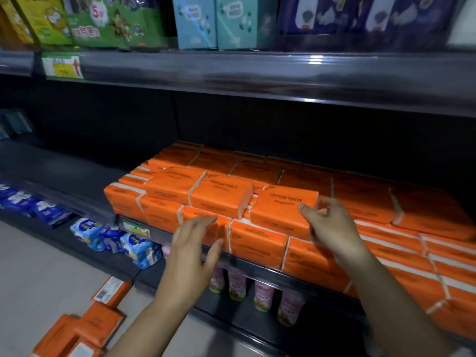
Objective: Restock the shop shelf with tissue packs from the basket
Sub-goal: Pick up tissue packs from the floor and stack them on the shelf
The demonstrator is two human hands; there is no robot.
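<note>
Orange tissue packs fill the middle shelf (247,266) in stacked rows. One pack marked COTTON TISSUE (283,210) lies on top at the front, and a second one (221,194) sits just left of it. My right hand (332,228) is at the front right corner of the first pack, thumb against its face and fingers loosely curled, not clasping it. My left hand (193,251) hovers flat with straight fingers in front of the lower row and holds nothing. More orange packs (85,328) lie at the bottom left on the floor; no basket is visible.
The upper shelf (257,73) carries green, teal and dark blue packages and overhangs the tissue row. Left of the tissues the middle shelf is dark and bare. Below stand pink bottles (262,292) and blue-white packets (139,248). Grey floor lies at the left.
</note>
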